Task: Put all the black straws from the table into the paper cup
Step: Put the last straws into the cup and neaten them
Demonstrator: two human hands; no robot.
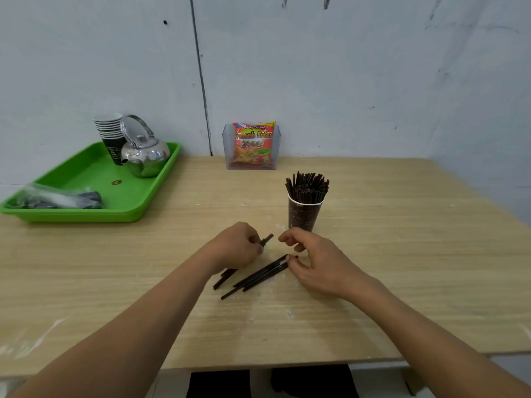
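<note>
Both bare forearms reach forward, converging just before the dark brown paper cup. The left hand, front-left of that cup, grips a few thin black plastic straws in curled fingers. The right hand, directly before it, has loosely bent fingers, thumb tip touching loose black straws.

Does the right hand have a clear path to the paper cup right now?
Probably yes: the paper cup stands just beyond the right hand, nothing between them; the loose straws lie nearer, by its thumb.
</note>
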